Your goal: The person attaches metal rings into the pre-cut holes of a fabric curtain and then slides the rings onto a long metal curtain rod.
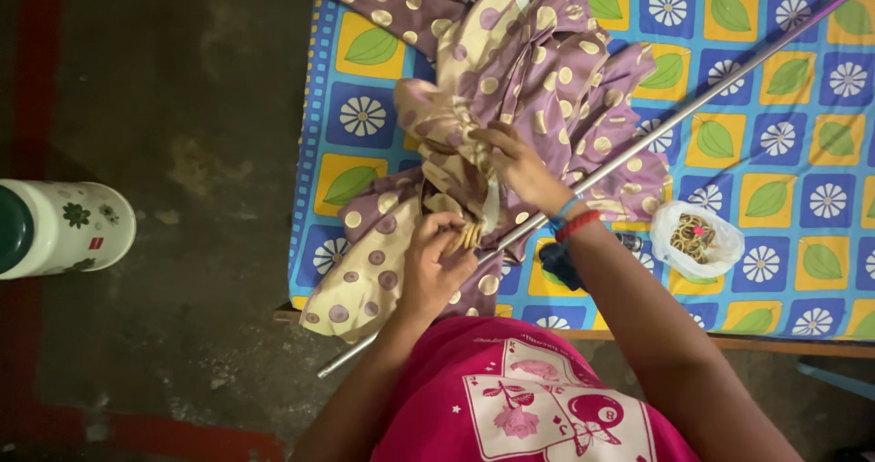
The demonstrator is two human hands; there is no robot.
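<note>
left hand curled shut on a cluster of pale curtain rings, pinching them where they sit on the metal rod. fingers folded tight, thumb side toward the cloth. right hand just above it, fingers closed on a gathered fold of the purple curtain, gripping the bunched edge close to the rod. a blue and a red band sit on the right wrist.

the curtain is mauve with cream dots, its cream dotted lining showing at the lower left; it lies heaped across the rod, spreading from the hands toward the top of the frame. the rod runs diagonally, its lower end sticking out past the bed edge over the floor, its upper end leaving the view at top right.

all of it rests on a bed covered in a blue sheet patterned with yellow leaf squares and white daisies. a small clear plastic bag holding more rings lies on the sheet, to the right of the right forearm, apart from the curtain. a dark small object beside the forearm, cannot tell what.

on the dark floor, well apart at far left, a white flask with a flower print lies on its side.
</note>
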